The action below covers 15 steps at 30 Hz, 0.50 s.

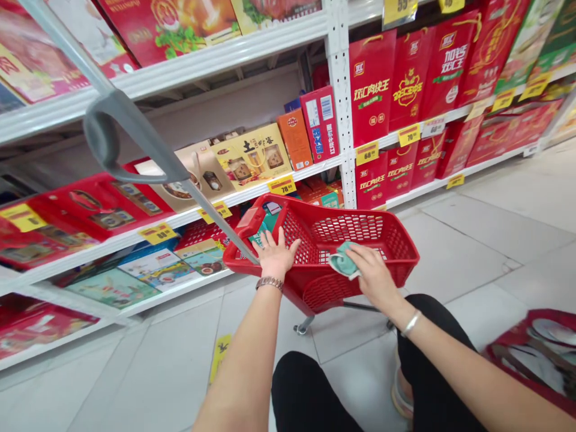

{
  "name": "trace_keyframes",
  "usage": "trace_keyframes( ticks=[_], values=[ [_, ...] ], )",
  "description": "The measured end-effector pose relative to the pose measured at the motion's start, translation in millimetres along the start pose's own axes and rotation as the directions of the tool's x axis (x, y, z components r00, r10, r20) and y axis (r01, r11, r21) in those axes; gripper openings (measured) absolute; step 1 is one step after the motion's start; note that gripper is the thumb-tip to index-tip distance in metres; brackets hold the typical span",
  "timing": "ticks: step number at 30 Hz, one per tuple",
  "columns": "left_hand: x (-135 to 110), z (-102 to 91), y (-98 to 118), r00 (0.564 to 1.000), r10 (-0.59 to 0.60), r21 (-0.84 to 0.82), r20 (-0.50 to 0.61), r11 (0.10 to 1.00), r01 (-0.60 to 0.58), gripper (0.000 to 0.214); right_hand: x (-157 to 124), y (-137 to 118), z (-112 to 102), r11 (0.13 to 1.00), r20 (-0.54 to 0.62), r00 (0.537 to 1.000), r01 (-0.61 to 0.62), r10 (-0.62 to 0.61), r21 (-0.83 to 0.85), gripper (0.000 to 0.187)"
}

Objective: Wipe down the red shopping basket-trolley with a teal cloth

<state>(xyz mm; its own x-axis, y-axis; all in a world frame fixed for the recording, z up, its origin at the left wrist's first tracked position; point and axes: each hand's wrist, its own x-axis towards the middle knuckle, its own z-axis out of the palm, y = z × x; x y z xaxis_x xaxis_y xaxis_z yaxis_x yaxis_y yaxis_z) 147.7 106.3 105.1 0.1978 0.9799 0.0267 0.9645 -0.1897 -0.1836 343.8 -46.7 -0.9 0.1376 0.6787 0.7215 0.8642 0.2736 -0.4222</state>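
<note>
A red plastic shopping basket on a wheeled trolley (324,210) stands in front of me, with a teal box (265,225) lying inside near its left end. My left hand (275,253) rests with spread fingers on the basket's near rim, beside the lower end of a grey pull handle (135,138). My right hand (374,277) presses a crumpled teal and white cloth (342,261) against the opposite part of the rim. Part of the cloth is hidden under my fingers. I cannot tell what else lies deep in the basket.
White metal shelves (342,108) on the left carry red and yellow gift boxes with yellow price tags. Pale floor tiles (472,240) stretch to the right. A red display with plates (535,354) sits at the lower right, and my black-trousered legs show below.
</note>
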Motion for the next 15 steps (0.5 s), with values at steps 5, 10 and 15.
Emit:
trace_keyframes(
  ticks=[5,10,15],
  values=[
    [-14.7,-0.2,7.3,0.994,0.036,-0.007,-0.102,0.999,-0.037,0.077,18.6,-78.6,51.4,0.998,0.091,0.994,0.06,-0.059,-0.002,0.061],
    [-17.0,-0.7,1.1,0.995,0.032,0.0,-0.097,0.999,-0.032,0.077,4.8,-71.3,62.5,0.982,0.112,0.991,0.09,-0.072,-0.165,0.055],
    [-15.3,-1.2,-10.5,0.995,0.01,0.006,-0.099,1.0,-0.01,0.079,-23.6,-12.5,26.5,0.95,0.092,0.993,0.092,-0.067,-0.298,0.056]
  ],
)
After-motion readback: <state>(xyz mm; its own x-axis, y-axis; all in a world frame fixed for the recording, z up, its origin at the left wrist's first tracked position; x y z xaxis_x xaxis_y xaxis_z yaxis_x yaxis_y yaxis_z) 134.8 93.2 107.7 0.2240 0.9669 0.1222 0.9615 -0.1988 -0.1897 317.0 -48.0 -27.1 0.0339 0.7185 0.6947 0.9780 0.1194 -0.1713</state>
